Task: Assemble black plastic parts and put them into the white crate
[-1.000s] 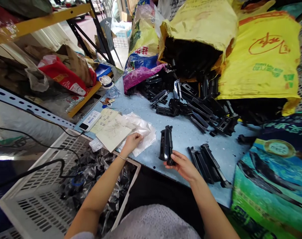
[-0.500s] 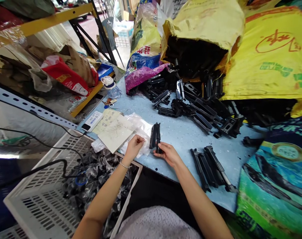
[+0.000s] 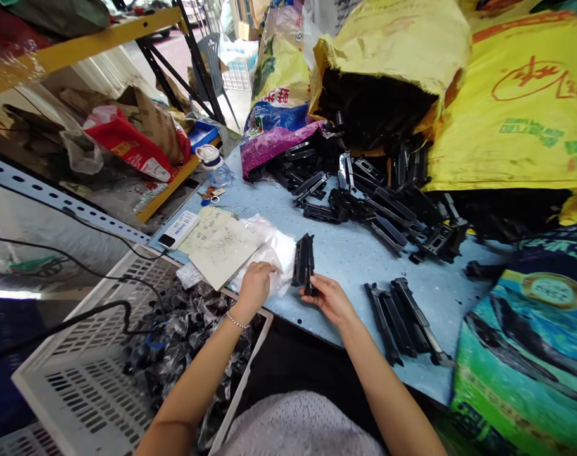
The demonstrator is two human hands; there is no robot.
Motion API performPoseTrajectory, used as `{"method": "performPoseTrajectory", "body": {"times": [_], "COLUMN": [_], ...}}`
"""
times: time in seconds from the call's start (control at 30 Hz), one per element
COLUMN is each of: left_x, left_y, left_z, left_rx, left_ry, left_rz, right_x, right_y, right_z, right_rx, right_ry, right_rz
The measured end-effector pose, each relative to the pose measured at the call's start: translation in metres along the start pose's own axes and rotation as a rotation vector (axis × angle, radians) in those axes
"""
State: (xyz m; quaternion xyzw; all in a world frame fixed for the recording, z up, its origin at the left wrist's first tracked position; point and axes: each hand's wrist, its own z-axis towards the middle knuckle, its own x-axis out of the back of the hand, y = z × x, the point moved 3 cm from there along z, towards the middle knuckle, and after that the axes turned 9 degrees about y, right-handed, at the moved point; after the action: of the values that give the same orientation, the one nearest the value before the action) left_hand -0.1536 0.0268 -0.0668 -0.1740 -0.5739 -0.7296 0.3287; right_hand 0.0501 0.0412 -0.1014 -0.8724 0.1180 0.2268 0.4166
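Observation:
My right hand (image 3: 327, 296) grips the lower end of a black plastic part (image 3: 303, 263), which stands upright over the blue table. My left hand (image 3: 256, 286) is at the clear plastic bags (image 3: 273, 244), its fingers closed around what looks like a bag's edge, though this is too small to be sure. A gap lies between my left hand and the black part. Beside the bags is a sheet of cardboard (image 3: 224, 253). To the right of my right hand, several black parts (image 3: 402, 323) lie side by side on the table.
A heap of black parts (image 3: 383, 206) spills from a yellow sack (image 3: 397, 38) at the back. A white crate (image 3: 83, 373) of bagged parts stands at the left, below the table edge. A green and blue sack (image 3: 530, 354) is at the right, a bottle (image 3: 215, 166) at the back left.
My right hand and the black part have shifted slightly right. My left hand has turned and moved a little down at the bags, its fingers curled further in.

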Motion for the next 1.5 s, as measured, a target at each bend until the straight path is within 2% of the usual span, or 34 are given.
{"method": "performPoseTrajectory", "body": {"times": [0.1,0.27,0.33,0.43,0.53,0.57,0.63,0.73,0.8,0.9,0.97,1.0,1.1,1.17,1.23,1.33,1.43,1.5], "left_x": [-0.002,-0.023,-0.021,-0.012,-0.010,-0.011,-0.016,-0.022,-0.021,-0.018,-0.017,-0.018,-0.023,-0.027,-0.031,-0.036,-0.039,-0.040], "left_y": [0.004,0.011,0.010,0.006,0.003,0.003,0.003,0.000,-0.004,-0.008,-0.007,-0.005,0.003,0.010,0.022,0.047,0.072,0.083], "left_z": [0.000,0.001,0.001,-0.001,-0.002,-0.002,-0.001,0.001,0.000,-0.005,-0.007,-0.006,-0.002,0.000,-0.004,-0.023,-0.048,-0.058], "left_rx": [-0.046,0.008,-0.024,-0.102,-0.112,-0.100,-0.073,-0.059,-0.045,-0.007,-0.005,-0.015,-0.102,-0.217,-0.379,-0.599,-0.684,-0.666], "left_ry": [-0.038,-0.144,-0.114,-0.049,-0.057,-0.068,-0.090,-0.114,-0.113,-0.103,-0.102,-0.102,-0.116,-0.124,-0.129,-0.138,-0.212,-0.289], "left_rz": [0.028,-0.173,-0.124,0.080,0.142,0.119,0.046,-0.066,-0.098,-0.105,-0.109,-0.108,-0.112,-0.113,-0.094,-0.055,-0.112,-0.179], "right_x": [0.010,-0.002,-0.002,0.008,0.021,0.024,0.027,0.029,0.035,0.045,0.048,0.049,0.050,0.053,0.055,0.056,0.052,0.046], "right_y": [-0.002,-0.002,-0.001,-0.001,-0.006,-0.008,-0.012,-0.011,-0.011,-0.017,-0.021,-0.023,-0.023,-0.017,-0.008,0.006,0.009,0.005], "right_z": [-0.010,-0.021,-0.017,-0.013,-0.023,-0.029,-0.042,-0.053,-0.052,-0.047,-0.049,-0.052,-0.063,-0.066,-0.064,-0.055,-0.048,-0.050], "right_rx": [0.018,0.004,0.009,0.021,0.081,0.104,0.094,-0.037,-0.053,0.037,0.076,0.075,0.013,-0.041,-0.082,-0.114,0.010,0.156], "right_ry": [0.018,-0.110,-0.063,0.090,0.167,0.150,0.025,-0.201,-0.178,-0.022,-0.009,-0.043,-0.161,-0.159,-0.093,0.045,0.205,0.276], "right_rz": [0.006,-0.075,-0.087,-0.100,-0.154,-0.171,-0.227,-0.370,-0.443,-0.474,-0.476,-0.483,-0.519,-0.490,-0.357,-0.062,0.046,-0.075]}}
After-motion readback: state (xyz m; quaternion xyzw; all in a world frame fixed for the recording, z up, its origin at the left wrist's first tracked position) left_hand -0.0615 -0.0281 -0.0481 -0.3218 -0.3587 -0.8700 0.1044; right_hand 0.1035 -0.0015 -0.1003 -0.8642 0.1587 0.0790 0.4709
